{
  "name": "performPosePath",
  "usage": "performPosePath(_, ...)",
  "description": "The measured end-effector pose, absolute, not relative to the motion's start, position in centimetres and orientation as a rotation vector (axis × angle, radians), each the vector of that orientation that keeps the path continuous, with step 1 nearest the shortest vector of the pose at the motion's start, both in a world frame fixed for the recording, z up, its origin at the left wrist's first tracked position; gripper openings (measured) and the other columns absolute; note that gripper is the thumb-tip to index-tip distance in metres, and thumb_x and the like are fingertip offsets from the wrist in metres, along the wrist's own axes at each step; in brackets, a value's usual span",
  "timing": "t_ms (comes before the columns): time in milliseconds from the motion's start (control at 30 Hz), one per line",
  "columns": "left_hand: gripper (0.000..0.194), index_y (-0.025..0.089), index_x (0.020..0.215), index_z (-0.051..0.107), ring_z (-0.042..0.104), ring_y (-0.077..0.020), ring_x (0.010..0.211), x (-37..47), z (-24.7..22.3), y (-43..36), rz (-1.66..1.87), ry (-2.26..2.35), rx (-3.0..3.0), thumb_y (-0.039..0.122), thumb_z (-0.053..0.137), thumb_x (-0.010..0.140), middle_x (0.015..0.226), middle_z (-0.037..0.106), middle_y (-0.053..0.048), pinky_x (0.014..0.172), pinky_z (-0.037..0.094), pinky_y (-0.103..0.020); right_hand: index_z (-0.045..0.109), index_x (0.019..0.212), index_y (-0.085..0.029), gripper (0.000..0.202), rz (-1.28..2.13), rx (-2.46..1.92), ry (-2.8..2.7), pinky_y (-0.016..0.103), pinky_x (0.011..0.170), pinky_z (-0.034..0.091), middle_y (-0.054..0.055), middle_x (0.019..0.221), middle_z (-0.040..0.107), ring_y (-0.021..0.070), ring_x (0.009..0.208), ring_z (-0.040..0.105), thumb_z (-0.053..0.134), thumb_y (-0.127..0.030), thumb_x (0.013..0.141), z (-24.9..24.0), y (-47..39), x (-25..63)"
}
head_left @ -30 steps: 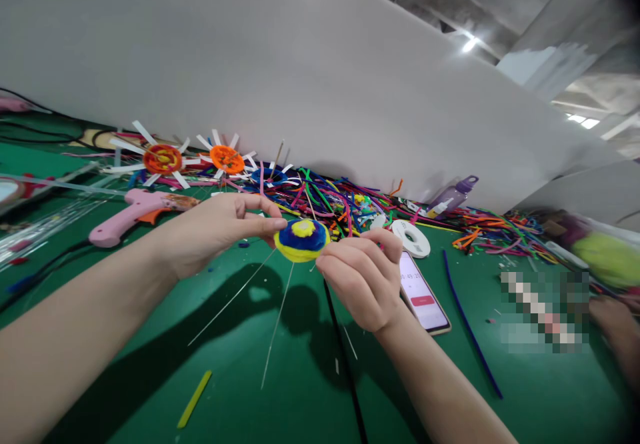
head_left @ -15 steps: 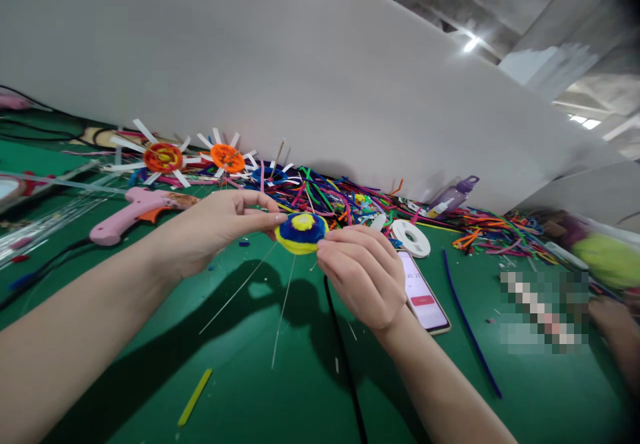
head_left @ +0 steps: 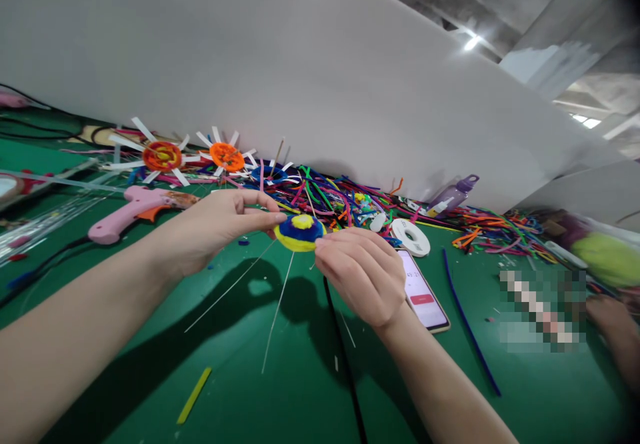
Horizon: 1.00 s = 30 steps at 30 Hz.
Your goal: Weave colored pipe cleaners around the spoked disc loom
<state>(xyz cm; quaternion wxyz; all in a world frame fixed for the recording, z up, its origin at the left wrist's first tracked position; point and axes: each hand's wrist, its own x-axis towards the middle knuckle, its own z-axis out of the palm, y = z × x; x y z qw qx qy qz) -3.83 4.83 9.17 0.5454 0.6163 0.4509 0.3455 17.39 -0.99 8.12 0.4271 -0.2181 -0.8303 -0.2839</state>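
At the frame's centre, the left hand [head_left: 215, 231] and right hand [head_left: 365, 274] are pinching, fingertips closed, opposite edges of a disc [head_left: 300, 234] that is looking light, soft, crushable and best held by its rim.

Your left hand [head_left: 220, 227] covers one edge of the fuzzy disc [head_left: 300, 236], and your right hand [head_left: 363, 274] hides the other edge. Your right hand hides part of the phone [head_left: 427, 297] too. Blurry squares [head_left: 543, 314] cover something. The picture's side cuts off another person's arm [head_left: 614, 334]. The black strip [head_left: 347, 367] runs off the bottom. You can't read the spool's [head_left: 423, 243] tiny print.
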Motion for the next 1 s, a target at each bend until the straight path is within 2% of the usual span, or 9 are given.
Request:
performPosePath(200, 0.014, 0.021, 0.08, 0.063, 0.058, -0.0114, 0.075, -4.1, 9.9, 4.7, 0.818, 0.979, 1.414, 0.033, 0.07, 0.079, 0.075, 0.065, 0.004, 0.067, 0.044, -0.02, 0.062, 0.089, -0.017, 0.007, -0.735, -0.527, -2.056, 0.034, 0.086, 0.054, 0.002, 0.078, 0.07, 0.0138, 0.077, 0.064, 0.061, -0.01, 0.086, 8.1, -0.7, 17.7)
performPosePath(267, 0.015, 0.021, 0.08, 0.062, 0.056, -0.01, 0.072, -4.6, 10.3, 4.8, 0.885, 1.003, 1.467, 0.033, 0.07, 0.078, 0.074, 0.063, 0.005, 0.065, 0.042, -0.019, 0.062, 0.093, -0.019, 0.011, -0.729, -0.579, -2.035, 0.033, 0.086, 0.052, 0.0, 0.077, 0.068, 0.013, 0.075, 0.062, 0.062, -0.01, 0.086, 8.3, -0.6, 18.1)
performPosePath(333, 0.016, 0.021, 0.086, 0.062, 0.056, -0.0098, 0.07, -5.2, 10.8, 5.0, 0.884, 1.01, 1.572, 0.034, 0.07, 0.079, 0.073, 0.065, 0.006, 0.065, 0.042, -0.019, 0.061, 0.095, -0.021, 0.017, -0.66, -0.637, -2.011, 0.033, 0.086, 0.052, -0.001, 0.079, 0.068, 0.0129, 0.077, 0.063, 0.063, -0.007, 0.085, 8.6, -0.4, 18.4)
performPosePath(433, 0.016, 0.021, 0.083, 0.064, 0.059, -0.011, 0.069, -6.2, 11.6, 5.1, 0.829, 0.984, 1.851, 0.035, 0.069, 0.077, 0.072, 0.066, 0.005, 0.063, 0.043, -0.019, 0.062, 0.098, -0.021, 0.023, -0.509, -0.698, -1.939, 0.034, 0.08, 0.053, 0.002, 0.086, 0.07, 0.0153, 0.081, 0.064, 0.064, -0.004, 0.082, 9.3, -0.4, 18.5)
performPosePath(600, 0.019, 0.022, 0.089, 0.071, 0.063, -0.014, 0.078, -7.6, 12.4, 5.0, 0.823, 0.93, 2.235, 0.037, 0.067, 0.079, 0.085, 0.071, 0.002, 0.073, 0.047, -0.021, 0.063, 0.099, -0.02, 0.019, -0.248, -0.783, -1.878, 0.035, 0.077, 0.055, 0.004, 0.091, 0.07, 0.0175, 0.086, 0.067, 0.06, -0.007, 0.085, 10.1, -0.7, 18.3)
performPosePath(700, 0.018, 0.022, 0.088, 0.071, 0.063, -0.0131, 0.077, -7.9, 12.4, 4.9, 0.849, 0.913, 2.243, 0.036, 0.065, 0.08, 0.085, 0.071, 0.002, 0.072, 0.047, -0.02, 0.064, 0.098, -0.02, 0.018, -0.174, -0.727, -2.015, 0.033, 0.078, 0.054, 0.003, 0.09, 0.071, 0.0154, 0.085, 0.067, 0.059, -0.007, 0.087, 10.1, -0.7, 18.1)
performPosePath(800, 0.017, 0.022, 0.085, 0.071, 0.063, -0.0133, 0.073, -7.6, 12.5, 4.8, 0.847, 0.915, 2.152, 0.037, 0.065, 0.078, 0.082, 0.071, 0.002, 0.065, 0.046, -0.019, 0.063, 0.097, -0.021, 0.015, -0.232, -0.673, -2.074, 0.031, 0.077, 0.053, 0.002, 0.088, 0.072, 0.0132, 0.083, 0.066, 0.062, -0.009, 0.088, 9.9, -0.8, 17.8)
performPosePath(1000, 0.015, 0.021, 0.077, 0.068, 0.059, -0.0128, 0.062, -6.0, 12.8, 4.0, 0.805, 0.861, 1.854, 0.036, 0.066, 0.075, 0.068, 0.067, 0.002, 0.058, 0.046, -0.021, 0.063, 0.09, -0.021, 0.009, -0.583, -0.603, -2.096, 0.034, 0.094, 0.048, -0.002, 0.084, 0.072, 0.0116, 0.081, 0.064, 0.064, -0.012, 0.087, 10.0, -2.1, 17.5)
